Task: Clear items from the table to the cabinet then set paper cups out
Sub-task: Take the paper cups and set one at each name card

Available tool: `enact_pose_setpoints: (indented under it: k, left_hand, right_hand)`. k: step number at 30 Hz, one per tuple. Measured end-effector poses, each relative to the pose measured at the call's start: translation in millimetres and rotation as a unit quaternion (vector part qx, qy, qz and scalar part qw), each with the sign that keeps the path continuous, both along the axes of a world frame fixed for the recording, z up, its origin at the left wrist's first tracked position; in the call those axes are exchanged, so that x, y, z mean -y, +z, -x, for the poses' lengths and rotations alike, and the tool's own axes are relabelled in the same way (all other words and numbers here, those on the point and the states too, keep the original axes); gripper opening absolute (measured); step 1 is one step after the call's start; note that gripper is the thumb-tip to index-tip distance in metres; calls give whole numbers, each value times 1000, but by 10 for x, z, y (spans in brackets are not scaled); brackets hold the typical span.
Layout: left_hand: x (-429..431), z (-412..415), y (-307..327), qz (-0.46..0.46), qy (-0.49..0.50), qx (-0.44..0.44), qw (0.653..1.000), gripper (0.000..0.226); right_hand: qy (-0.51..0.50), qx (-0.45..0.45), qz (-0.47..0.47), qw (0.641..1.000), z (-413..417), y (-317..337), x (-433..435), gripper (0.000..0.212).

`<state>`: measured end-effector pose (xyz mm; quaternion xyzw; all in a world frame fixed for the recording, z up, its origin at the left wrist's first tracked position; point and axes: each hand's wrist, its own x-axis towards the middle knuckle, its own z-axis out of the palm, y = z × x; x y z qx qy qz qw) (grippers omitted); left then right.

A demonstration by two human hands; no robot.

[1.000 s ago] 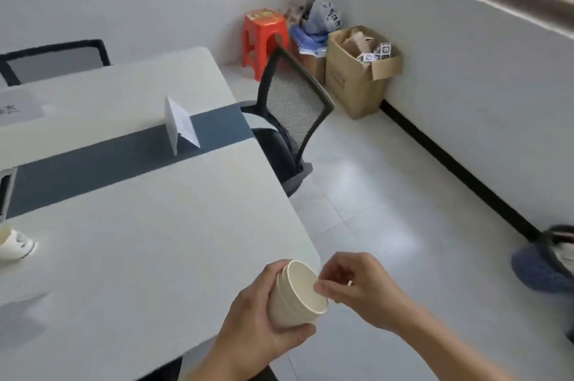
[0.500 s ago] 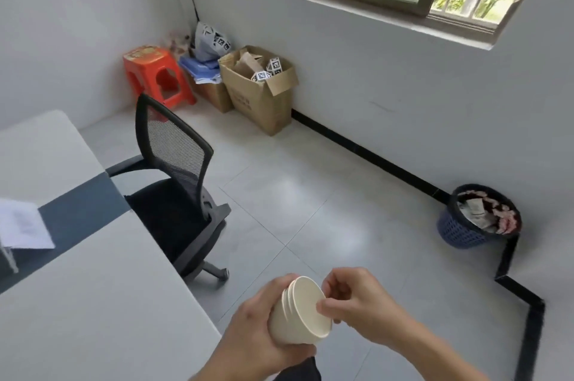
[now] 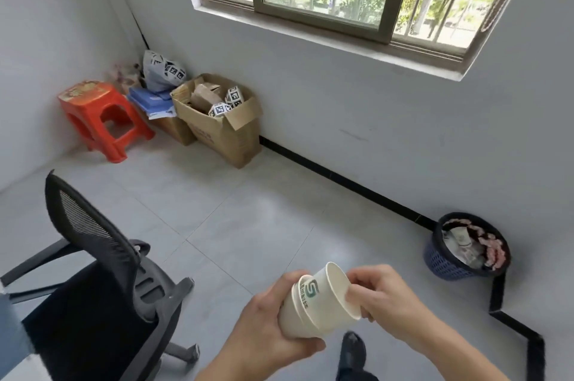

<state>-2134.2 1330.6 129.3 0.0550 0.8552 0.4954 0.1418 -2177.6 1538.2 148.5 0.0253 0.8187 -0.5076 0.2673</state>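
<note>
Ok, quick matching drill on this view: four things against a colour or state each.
Things:
1 stool
2 bin
3 chair
4 cups

Colour or state:
A held between left hand and right hand
B black
C orange-red
D blue

Pairs: 1-C, 2-D, 3-B, 4-A
</note>
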Motion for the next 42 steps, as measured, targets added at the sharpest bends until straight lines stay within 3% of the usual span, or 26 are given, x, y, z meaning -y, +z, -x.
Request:
enact_pose_setpoints:
  k: [6,14,19,24,35,39,42]
  left_hand:
    - [-207,1185,-107,10,81,2,997,72]
    - [-3,2243,0,1,278,-12,960,68]
    - [444,2505,-168,10,408,-6,913,77]
    - [1061,3031,-376,-1,480,-11,877,75]
    - [2753,4597,-34,-21,506,-32,862,69]
    - [3318,4967,-98,-36,546,-20,837,68]
    - [3762,5259,-253,-39,592,-10,805,72]
  right_hand:
    - [-8,-16,21,1000,1480,-103,-351,29]
    - [73,-98,-45,991,3445,-109,-306,23]
    - [201,-169,-117,958,4290,-166,449,22]
    - [293,-205,-142,923,4929,-218,1459,41]
    - [344,-252,-134,895,6433,-120,3224,25]
    - [382,-258,-149,875,7014,-233,3907,20]
    - [418,-258,-131,861,7490,-300,4548,28]
